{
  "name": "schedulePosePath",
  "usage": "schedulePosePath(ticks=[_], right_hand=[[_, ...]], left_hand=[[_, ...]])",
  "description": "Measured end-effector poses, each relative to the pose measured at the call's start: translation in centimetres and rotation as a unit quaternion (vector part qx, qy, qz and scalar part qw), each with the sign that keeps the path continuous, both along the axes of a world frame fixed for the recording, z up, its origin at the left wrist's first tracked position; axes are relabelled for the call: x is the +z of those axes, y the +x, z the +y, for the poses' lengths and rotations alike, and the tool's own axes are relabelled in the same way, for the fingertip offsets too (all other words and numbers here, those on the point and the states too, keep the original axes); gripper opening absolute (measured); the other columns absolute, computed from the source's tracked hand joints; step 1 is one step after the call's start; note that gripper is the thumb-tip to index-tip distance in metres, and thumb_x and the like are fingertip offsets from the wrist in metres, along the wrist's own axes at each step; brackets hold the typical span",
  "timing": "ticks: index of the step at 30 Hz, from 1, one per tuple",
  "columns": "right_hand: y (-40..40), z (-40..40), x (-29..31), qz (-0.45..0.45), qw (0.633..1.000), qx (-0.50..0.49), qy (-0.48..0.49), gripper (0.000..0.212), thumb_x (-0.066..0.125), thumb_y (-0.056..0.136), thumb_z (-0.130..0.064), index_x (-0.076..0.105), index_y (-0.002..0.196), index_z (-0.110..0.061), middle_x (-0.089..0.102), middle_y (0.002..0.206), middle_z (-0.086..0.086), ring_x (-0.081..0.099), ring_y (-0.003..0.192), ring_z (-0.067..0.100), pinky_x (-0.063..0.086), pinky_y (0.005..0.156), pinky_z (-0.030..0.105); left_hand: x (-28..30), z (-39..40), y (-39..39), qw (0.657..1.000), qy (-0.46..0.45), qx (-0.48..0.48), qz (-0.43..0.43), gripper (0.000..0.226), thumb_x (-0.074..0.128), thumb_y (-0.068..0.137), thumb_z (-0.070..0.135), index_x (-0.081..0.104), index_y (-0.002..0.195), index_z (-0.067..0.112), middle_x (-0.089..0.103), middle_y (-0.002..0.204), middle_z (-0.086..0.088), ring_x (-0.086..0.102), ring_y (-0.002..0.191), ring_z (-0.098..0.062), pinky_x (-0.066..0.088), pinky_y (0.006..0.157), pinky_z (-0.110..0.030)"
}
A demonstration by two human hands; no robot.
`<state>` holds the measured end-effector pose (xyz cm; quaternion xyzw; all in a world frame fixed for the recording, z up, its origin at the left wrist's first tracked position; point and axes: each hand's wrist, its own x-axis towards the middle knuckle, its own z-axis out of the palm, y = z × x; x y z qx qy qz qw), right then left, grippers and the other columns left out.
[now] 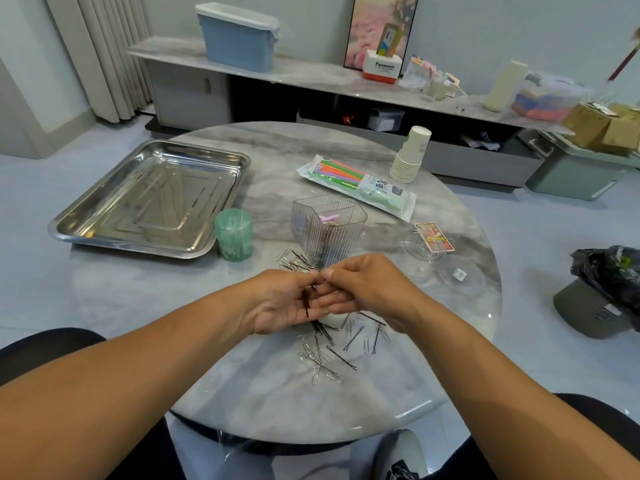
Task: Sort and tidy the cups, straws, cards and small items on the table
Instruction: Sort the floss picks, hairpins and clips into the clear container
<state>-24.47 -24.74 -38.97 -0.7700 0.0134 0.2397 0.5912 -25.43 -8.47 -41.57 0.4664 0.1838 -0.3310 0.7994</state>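
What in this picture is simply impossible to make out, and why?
All in the head view:
- Black hairpins in the left hand: their number, since curled fingers cover them.
- What the right hand pinches: too small, and hidden behind its own fingertips.
- Contents of the ribbed clear holder: the ribs blur everything but something pink.
- Print on the card box: too small to read.

Pale grey-blue walls (502,26) and a glossy pale floor (540,237). Pleated beige curtain (100,53) at far left. Long low cabinet (194,91) along the back wall under a marbled top, with open dark shelves (374,116) and grey drawers. On top: blue bin (239,43), framed pink picture (381,29), red-and-white box (382,69), cream bottle (504,86), cardboard boxes (602,124). Grey-green crate (575,171) on the floor at right. Soft, even light.
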Motion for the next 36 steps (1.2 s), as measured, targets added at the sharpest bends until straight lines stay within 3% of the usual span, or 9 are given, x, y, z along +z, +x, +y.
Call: schedulePosePath(ticks=[3,6,8,12,15,21,25,29,36], right_hand=[[1.1,-2.5,1.1,-0.076,0.978,0.037,-0.191,0.006,0.077,0.088,-0.008,0.073,0.09,-0.012,0.075,0.084,0.009,0.073,0.07,0.019,0.062,0.062,0.029],[1.2,-4.7,0.8,-0.062,0.865,0.167,-0.47,0.031,0.089,0.075,-0.027,0.071,0.099,-0.02,0.069,0.093,-0.003,0.065,0.073,0.014,0.049,0.057,0.024],[0.7,-5.1,-0.3,-0.034,0.817,0.221,-0.532,0.05,0.091,0.071,-0.036,0.066,0.111,-0.019,0.062,0.097,-0.006,0.062,0.084,0.016,0.046,0.061,0.025],[0.7,-5.1,-1.9,-0.082,0.804,0.252,-0.532,0.055,0.091,0.07,-0.033,0.059,0.114,-0.022,0.058,0.101,-0.005,0.059,0.094,0.019,0.047,0.071,0.028],[1.1,-5.6,-2.3,-0.115,0.814,0.248,-0.512,0.039,0.091,0.071,-0.03,0.063,0.098,-0.026,0.063,0.094,-0.009,0.06,0.087,0.015,0.048,0.07,0.027],[1.7,-6.8,-2.4,-0.081,0.889,0.19,-0.409,0.017,0.088,0.076,-0.018,0.078,0.088,-0.023,0.073,0.083,-0.009,0.069,0.081,0.011,0.057,0.077,0.029],[1.5,-7.5,-2.0,-0.041,0.867,0.255,-0.426,0.043,0.09,0.07,-0.017,0.071,0.105,-0.032,0.062,0.094,-0.01,0.06,0.082,0.011,0.053,0.076,0.031],[1.0,-7.0,-2.7,-0.092,0.866,0.248,-0.425,0.023,0.087,0.074,-0.017,0.072,0.09,-0.024,0.068,0.088,-0.008,0.064,0.083,0.014,0.053,0.075,0.03],[0.8,-6.1,-2.5,-0.145,0.803,0.252,-0.52,0.006,0.063,0.091,-0.021,0.067,0.087,-0.02,0.07,0.09,-0.004,0.062,0.083,0.016,0.049,0.071,0.032]], left_hand=[[-0.2,0.6,0.5,0.999,0.006,0.028,0.043,0.012,0.05,0.105,0.009,0.061,0.1,0.008,0.057,0.07,-0.005,0.056,0.059,-0.012,0.056,0.05,-0.021],[-0.8,1.0,1.0,0.995,0.092,0.013,0.024,0.013,0.057,0.102,0.015,0.059,0.089,0.013,0.05,0.063,0.0,0.044,0.047,-0.007,0.04,0.038,-0.015],[-1.3,1.2,1.2,0.973,0.22,-0.046,-0.057,0.017,0.068,0.096,0.019,0.057,0.084,0.014,0.047,0.064,0.0,0.038,0.047,-0.008,0.031,0.038,-0.018],[-1.9,1.4,1.2,0.792,0.494,-0.229,-0.275,0.03,0.085,0.078,0.02,0.066,0.101,0.024,0.056,0.076,0.006,0.052,0.063,-0.014,0.04,0.054,-0.021],[-2.4,1.0,1.2,0.683,0.564,-0.307,-0.348,0.045,0.086,0.077,0.023,0.066,0.116,0.031,0.06,0.107,0.008,0.059,0.096,-0.017,0.045,0.076,-0.027],[-2.7,1.3,1.9,0.652,0.604,-0.266,-0.373,0.017,0.081,0.081,0.03,0.071,0.094,0.031,0.058,0.082,0.015,0.058,0.084,-0.013,0.038,0.06,-0.025],[-3.0,1.4,2.0,0.628,0.609,-0.283,-0.393,0.012,0.074,0.084,0.023,0.066,0.079,0.03,0.058,0.076,0.015,0.057,0.079,-0.013,0.035,0.056,-0.024],[-3.5,1.0,1.7,0.587,0.619,-0.315,-0.417,0.014,0.063,0.091,0.019,0.059,0.081,0.027,0.051,0.099,0.0,0.051,0.075,-0.025,0.045,0.068,-0.035],[-3.4,1.3,1.8,0.67,0.578,-0.267,-0.382,0.012,0.053,0.1,0.021,0.054,0.088,0.022,0.058,0.097,0.001,0.058,0.085,-0.023,0.046,0.068,-0.035]])
